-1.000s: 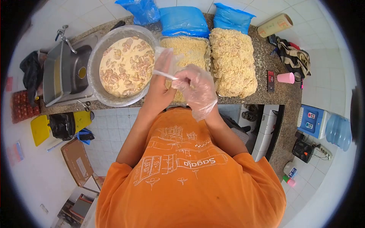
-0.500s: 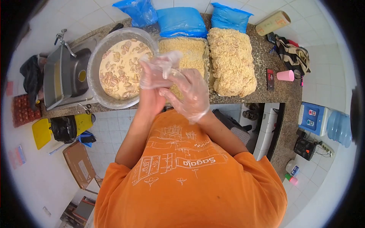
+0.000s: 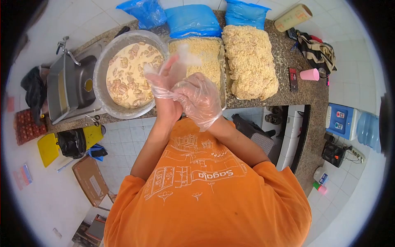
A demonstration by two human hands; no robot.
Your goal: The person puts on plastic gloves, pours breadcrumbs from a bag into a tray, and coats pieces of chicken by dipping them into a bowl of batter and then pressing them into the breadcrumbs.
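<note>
My left hand (image 3: pixel 164 82) is raised with its fingers extended inside a loose clear plastic glove (image 3: pixel 181 66), whose tips flop past the fingers. My right hand (image 3: pixel 199 99), also in a clear glove, is closed on that glove's edge near the left wrist. Left of the hands stands a metal bowl (image 3: pixel 100 80) with meat pieces (image 3: pixel 131 76) in a pale batter. Behind them is a tray of crumbs (image 3: pixel 205 53), partly hidden by the hands. To its right lies a large heap of crumb-coated pieces (image 3: pixel 251 61).
Blue plastic bags (image 3: pixel 193 20) line the wall behind the granite counter (image 3: pixel 284 57). A sink (image 3: pixel 86 78) is at the left. On the right are a pink cup (image 3: pixel 309 74), a dark red pack (image 3: pixel 293 79), a cloth (image 3: pixel 314 51) and a plastic roll (image 3: pixel 293 18).
My right hand has moved down and left and closed on the left glove's edge. The fingers of my left hand now point more upward within the glove.
</note>
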